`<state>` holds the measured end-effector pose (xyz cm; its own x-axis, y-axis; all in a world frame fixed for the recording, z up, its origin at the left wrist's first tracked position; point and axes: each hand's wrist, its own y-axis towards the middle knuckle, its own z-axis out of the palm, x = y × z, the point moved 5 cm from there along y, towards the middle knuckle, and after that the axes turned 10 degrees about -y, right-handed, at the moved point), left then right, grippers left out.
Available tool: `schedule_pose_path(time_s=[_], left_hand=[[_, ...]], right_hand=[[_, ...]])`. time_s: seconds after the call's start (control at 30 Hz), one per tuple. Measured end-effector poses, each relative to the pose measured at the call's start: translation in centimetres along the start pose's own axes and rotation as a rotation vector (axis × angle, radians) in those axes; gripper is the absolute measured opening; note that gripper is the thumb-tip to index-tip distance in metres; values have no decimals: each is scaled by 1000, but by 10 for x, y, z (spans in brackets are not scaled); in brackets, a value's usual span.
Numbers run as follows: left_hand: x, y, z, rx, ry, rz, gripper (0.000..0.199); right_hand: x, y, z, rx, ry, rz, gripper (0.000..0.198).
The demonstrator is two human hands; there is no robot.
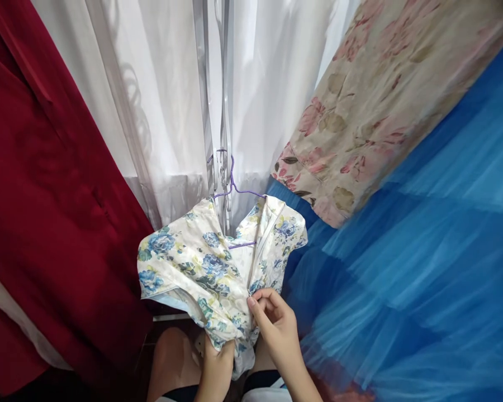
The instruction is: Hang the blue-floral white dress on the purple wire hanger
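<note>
A white blouse [193,259] with blue and yellow-green flowers hangs on a purple hanger [249,192] in front of me. Its front gapes open from the neck down, and the hanger's lower bar shows in the gap. My right hand [276,324] pinches the edge of the front opening between thumb and fingertips. Lower down, my left hand [218,357] grips the blouse's gathered lower part; its fingers are mostly hidden under the cloth.
White curtains [163,95] hang behind the hanger, with pale ribbons [218,111] dangling between them. Dark red cloth [58,195] fills the left side. On the right hang a beige floral garment [347,123] and a blue tulle skirt [423,268]. My bare knee [171,357] shows below.
</note>
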<state>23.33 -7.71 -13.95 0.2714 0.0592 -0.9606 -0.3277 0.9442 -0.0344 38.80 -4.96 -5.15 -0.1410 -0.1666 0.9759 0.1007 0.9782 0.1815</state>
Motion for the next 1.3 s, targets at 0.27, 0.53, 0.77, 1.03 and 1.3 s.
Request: schedule_pose_path(time_s=[0.27,0.53,0.77,1.03,1.3], left_hand=[[26,-8,-5,-170,-26,-10,41],[-23,15,-40,-422,-285,239,51],[-58,-7,12,-173,-250,448,46],[-48,8,39,46,17,371,32],[-26,12,46,74,168,468,34]], right_hand=[[8,10,11,114,-192,-41,32],[11,8,20,239,-172,-34,43],[3,-8,33,269,18,82,43],[66,36,31,332,25,68,42],[167,140,22,84,292,-151,36]])
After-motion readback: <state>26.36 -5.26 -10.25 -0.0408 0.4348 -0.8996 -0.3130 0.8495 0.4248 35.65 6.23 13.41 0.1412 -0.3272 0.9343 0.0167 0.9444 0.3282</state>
